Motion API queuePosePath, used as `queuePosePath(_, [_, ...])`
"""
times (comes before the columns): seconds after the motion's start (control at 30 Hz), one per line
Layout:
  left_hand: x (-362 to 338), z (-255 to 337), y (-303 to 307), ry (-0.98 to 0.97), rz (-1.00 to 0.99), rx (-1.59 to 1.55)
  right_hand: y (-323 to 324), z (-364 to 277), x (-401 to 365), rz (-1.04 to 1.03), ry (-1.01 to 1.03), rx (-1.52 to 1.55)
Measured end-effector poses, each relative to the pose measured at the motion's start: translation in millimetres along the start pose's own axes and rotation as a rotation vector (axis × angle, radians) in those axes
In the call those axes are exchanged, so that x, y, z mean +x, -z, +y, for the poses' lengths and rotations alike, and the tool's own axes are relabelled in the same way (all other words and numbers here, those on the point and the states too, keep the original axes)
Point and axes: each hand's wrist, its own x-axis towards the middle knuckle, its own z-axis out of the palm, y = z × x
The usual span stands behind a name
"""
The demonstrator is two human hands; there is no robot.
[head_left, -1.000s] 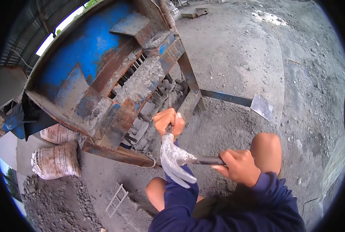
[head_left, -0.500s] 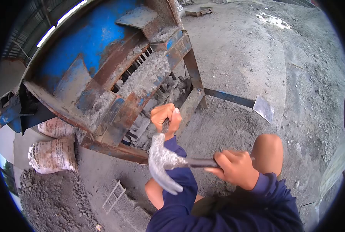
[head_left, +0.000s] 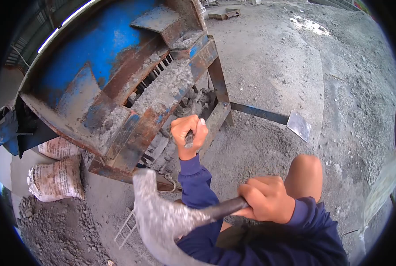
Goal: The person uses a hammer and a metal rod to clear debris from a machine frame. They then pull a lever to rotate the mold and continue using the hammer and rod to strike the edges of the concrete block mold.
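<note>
My right hand (head_left: 269, 198) is closed round the dark handle of a claw hammer (head_left: 167, 217), whose worn grey head looms large and slightly blurred at the lower centre. Higher up, my left hand (head_left: 189, 135) makes a fist round a dark metal rod (head_left: 189, 138), one end of which pokes out toward the camera. Beyond this fist stands a rusty blue machine (head_left: 105, 48) with a slatted opening, its ledge covered in grey crumbs. Grey lumps and debris lie under its frame. The hammer head is apart from the rod.
Two filled sacks (head_left: 58, 179) lie left of the machine, above a heap of dark gravel (head_left: 60, 230). A blue-grey bar with a metal plate (head_left: 299, 126) extends right from the machine's leg. A small ladder-like frame (head_left: 126, 228) lies at the lower left.
The hammer head has moved left and nearer the camera, away from the rod. My right hand has shifted slightly, and the rod's end now shows in my left fist.
</note>
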Motion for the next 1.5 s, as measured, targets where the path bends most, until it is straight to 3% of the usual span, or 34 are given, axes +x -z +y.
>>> queuePosePath(0.13, [7.2,7.7,9.6,0.067,-0.028,-0.059,-18.5,14.0,-4.5,0.031,-0.013,-0.005])
queuePosePath(0.17, [0.8,14.4,-7.3,-0.09,0.283,0.379,-23.8,19.1,-4.9,-0.027,-0.162,-0.076])
queuePosePath(0.2, [4.1,13.7,8.1,-0.008,0.034,0.134,-25.3,21.6,-3.4,-0.075,-0.314,-0.151])
queuePosePath(0.27, [0.5,8.0,11.6,0.175,-0.035,-0.07,-21.2,16.6,3.6,-0.021,-0.28,-0.116])
queuePosePath(0.33, [0.7,4.2,-5.6,0.011,0.077,-0.002,-16.9,-0.4,9.5,0.078,-0.086,0.017])
queuePosePath(0.47, [12.4,5.4,-7.3,0.015,0.026,0.043,-11.1,-10.8,18.3,0.109,-0.038,0.165])
queuePosePath(0.63, [49.8,16.0,-16.7,0.134,0.119,-0.001,-8.5,10.7,29.9,0.115,-0.256,0.172])
queuePosePath(0.67, [32.6,-36.0,-4.2,0.035,0.075,0.037,-2.1,14.2,34.8,0.116,-0.235,0.168])
queuePosePath(0.73, [18.0,-67.1,-1.5,-0.126,0.152,0.246,14.3,16.7,38.5,0.158,-0.266,0.198])
queuePosePath(0.83, [43.6,7.9,-12.0,-0.069,0.009,0.179,38.4,11.9,41.3,0.143,-0.297,0.206])
queuePosePath(1.07, [50.6,0.6,-12.9,-0.191,0.002,0.275,28.1,16.8,-2.3,0.086,-0.261,0.052])
queuePosePath(1.1, [49.2,-0.6,-12.6,-0.046,0.006,0.191,22.8,16.8,-6.8,0.073,-0.293,0.056])
queuePosePath(1.33, [50.8,5.5,-21.3,-0.128,0.052,0.122,8.4,22.1,-13.6,0.08,-0.266,-0.02])
queuePosePath(1.4, [40.2,-5.0,-26.8,-0.112,0.065,0.077,4.8,24.3,-8.3,0.112,-0.144,-0.181])
queuePosePath(1.47, [31.1,-27.6,-28.4,-0.149,0.009,0.191,6.3,25.0,-9.0,0.028,-0.341,-0.132])
queuePosePath(1.5, [35.6,-11.2,-26.4,-0.116,-0.014,0.048,11.2,16.6,-5.1,0.059,-0.367,-0.118])
